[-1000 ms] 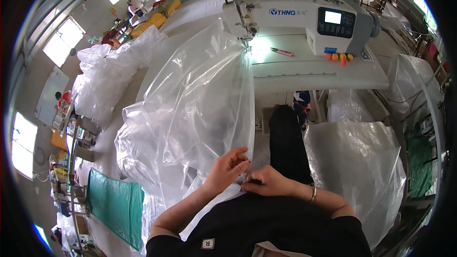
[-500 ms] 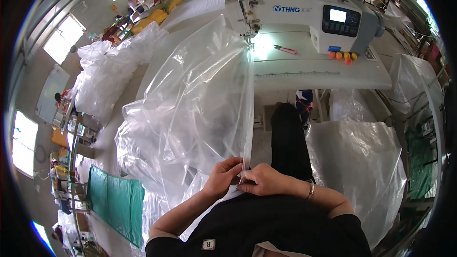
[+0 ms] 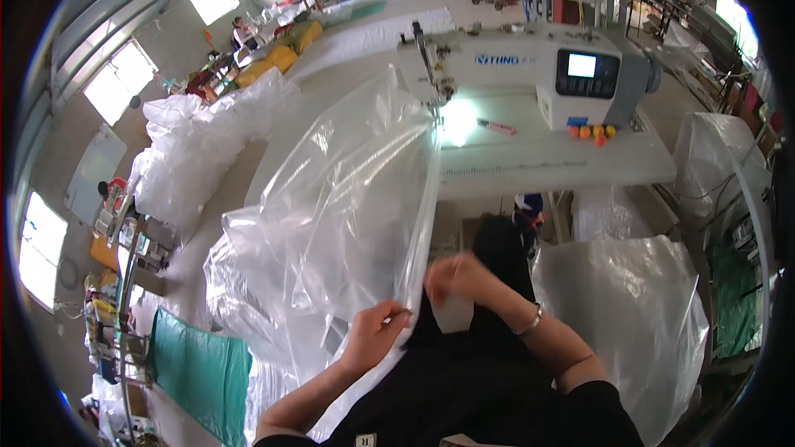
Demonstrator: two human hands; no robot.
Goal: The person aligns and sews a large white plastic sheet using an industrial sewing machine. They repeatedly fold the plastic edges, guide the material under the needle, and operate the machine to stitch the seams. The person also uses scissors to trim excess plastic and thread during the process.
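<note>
A large sheet of clear plastic film (image 3: 331,199) hangs from the sewing machine's needle area (image 3: 436,112) down over the table edge toward my lap. Its right edge runs almost straight down to my left hand (image 3: 377,335), which is closed with thumb and fingers pinched at that edge. My right hand (image 3: 458,277) is off the film, a little to its right above my lap, its fingers smeared by motion. Just below it shows a pale patch (image 3: 453,314) whose nature I cannot make out. The white sewing machine (image 3: 497,70) has its lamp and screen lit.
On the machine table (image 3: 530,161) lie a pink-handled cutter (image 3: 498,127) and several small orange and yellow balls (image 3: 598,132). More clear film (image 3: 621,323) is heaped at my right, and another pile (image 3: 182,149) at the left. A green sheet (image 3: 199,372) lies at lower left.
My right hand has left the film edge and moved up and right. My left hand stays at the edge, slightly lower and left. The whole view has tilted, so the machine sits lower.
</note>
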